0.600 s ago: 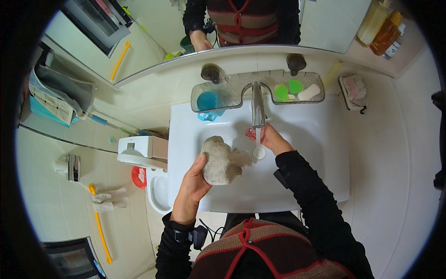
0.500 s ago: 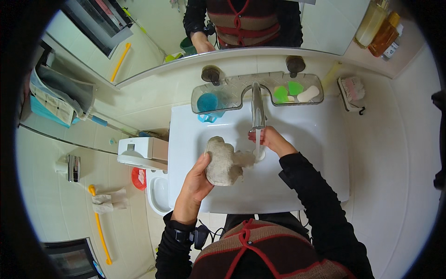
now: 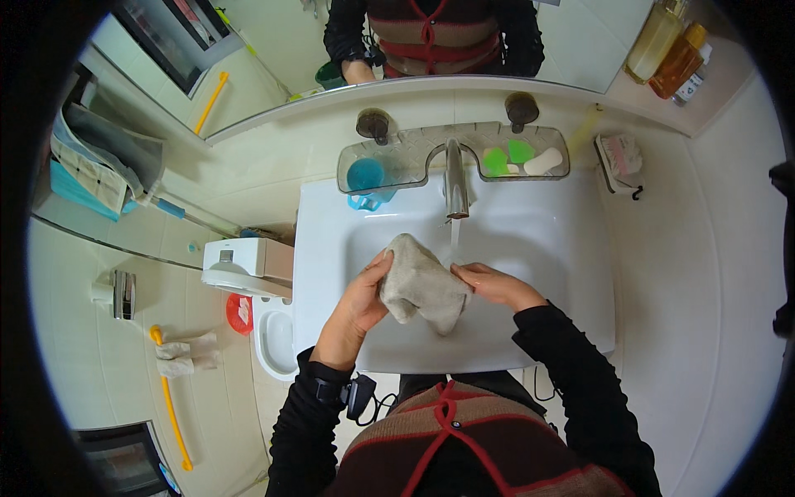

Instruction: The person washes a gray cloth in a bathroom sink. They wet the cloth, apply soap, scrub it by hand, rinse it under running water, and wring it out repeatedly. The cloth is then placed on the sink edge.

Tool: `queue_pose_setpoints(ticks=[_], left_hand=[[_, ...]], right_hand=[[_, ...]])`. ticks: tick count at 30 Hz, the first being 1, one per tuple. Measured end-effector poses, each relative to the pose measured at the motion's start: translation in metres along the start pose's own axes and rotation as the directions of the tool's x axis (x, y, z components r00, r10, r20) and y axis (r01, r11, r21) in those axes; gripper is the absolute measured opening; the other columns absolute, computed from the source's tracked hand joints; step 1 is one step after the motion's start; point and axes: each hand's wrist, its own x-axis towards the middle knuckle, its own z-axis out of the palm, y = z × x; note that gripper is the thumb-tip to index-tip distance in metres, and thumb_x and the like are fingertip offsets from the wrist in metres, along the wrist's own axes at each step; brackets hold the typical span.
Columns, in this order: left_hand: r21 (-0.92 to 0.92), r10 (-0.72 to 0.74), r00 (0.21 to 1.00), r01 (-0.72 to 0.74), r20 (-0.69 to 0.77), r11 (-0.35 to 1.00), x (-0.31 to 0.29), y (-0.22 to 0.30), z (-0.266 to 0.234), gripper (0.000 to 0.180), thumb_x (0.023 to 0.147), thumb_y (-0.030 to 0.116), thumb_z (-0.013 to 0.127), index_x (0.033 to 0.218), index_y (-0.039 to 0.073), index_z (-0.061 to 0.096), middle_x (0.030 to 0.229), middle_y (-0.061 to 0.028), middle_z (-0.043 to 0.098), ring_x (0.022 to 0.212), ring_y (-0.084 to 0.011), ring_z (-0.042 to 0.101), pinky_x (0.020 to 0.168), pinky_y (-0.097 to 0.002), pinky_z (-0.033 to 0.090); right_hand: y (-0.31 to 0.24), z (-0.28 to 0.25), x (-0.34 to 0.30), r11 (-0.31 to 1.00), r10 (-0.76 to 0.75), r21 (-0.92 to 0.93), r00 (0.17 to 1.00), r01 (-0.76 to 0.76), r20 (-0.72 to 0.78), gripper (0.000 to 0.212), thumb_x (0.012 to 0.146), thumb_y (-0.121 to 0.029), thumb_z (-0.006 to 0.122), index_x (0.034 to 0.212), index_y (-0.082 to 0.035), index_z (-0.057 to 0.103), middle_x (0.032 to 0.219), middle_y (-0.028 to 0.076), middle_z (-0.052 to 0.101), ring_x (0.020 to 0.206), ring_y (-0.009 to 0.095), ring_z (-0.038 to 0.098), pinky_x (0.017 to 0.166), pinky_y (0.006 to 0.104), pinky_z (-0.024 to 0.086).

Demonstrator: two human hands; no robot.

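Note:
A grey-beige cloth hangs over the white sink, spread between my two hands. My left hand grips its left side, thumb on top. At the cloth's right edge, my right hand pinches it with thumb and fingers. Just behind the cloth, a thin stream of water falls from the chrome faucet. The cloth hides part of the basin, the drain included.
Behind the faucet, a clear shelf tray carries a blue cup, green pieces and a white bar. A brush hangs on the right wall. Left of the sink stand a white box-shaped appliance and a red bin.
My right hand has left the faucet's stream, come toward me and taken the cloth's right edge. The cloth, bunched in my left hand before, is now spread wider and further right.

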Motion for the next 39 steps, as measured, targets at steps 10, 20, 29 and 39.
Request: queue_pose_setpoints(ticks=[10,20,29,39], left_hand=[[0.09,-0.078,0.997,0.079,-0.008,0.993,0.012,-0.019,-0.043,0.037,0.095,0.026,0.047,0.125,0.004,0.048,0.116,-0.0092,0.058,0.104,-0.0206,0.057,0.091,-0.0344,0.046],[0.199,0.029,0.97,0.02,-0.243,0.98,0.016,-0.028,-0.078,0.046,0.091,0.016,0.053,0.134,0.004,0.042,0.129,-0.0139,0.047,0.119,-0.0232,0.045,0.1,-0.0395,0.035],[0.071,-0.036,0.932,0.066,-0.361,0.995,0.001,-0.041,-0.135,0.074,0.084,0.028,0.058,0.146,0.018,0.02,0.153,-0.0164,0.003,0.14,-0.0359,0.001,0.109,-0.0574,0.002],[-0.193,-0.202,0.91,0.139,-0.361,0.971,-0.011,-0.057,-0.121,0.075,0.085,0.028,0.059,0.147,0.021,0.018,0.152,-0.0174,-0.007,0.139,-0.0397,-0.006,0.105,-0.0659,0.006]], right_hand=[[0.002,-0.029,-0.03,0.972,-0.236,-0.046,0.938,0.232,-0.255,0.024,0.082,-0.029,0.066,0.087,-0.008,0.055,0.081,-0.002,0.047,0.08,0.01,0.042,0.073,0.023,0.034],[-0.021,-0.035,-0.054,0.957,-0.285,-0.153,0.897,0.247,-0.338,0.037,0.081,-0.022,0.068,0.111,-0.008,0.052,0.106,0.004,0.053,0.106,0.016,0.047,0.09,0.0282,0.037],[0.057,-0.078,0.004,0.86,0.006,-0.457,0.9,-0.228,-0.436,0.06,0.077,-0.035,0.071,0.13,-0.017,0.048,0.135,0.017,0.041,0.126,0.036,0.037,0.096,0.0427,0.039],[0.15,-0.058,0.076,0.451,-0.152,-0.785,0.83,-0.424,-0.536,0.091,0.071,-0.033,0.074,0.145,-0.018,0.022,0.132,0.028,0.041,0.121,0.036,0.044,0.095,0.0393,0.042]])
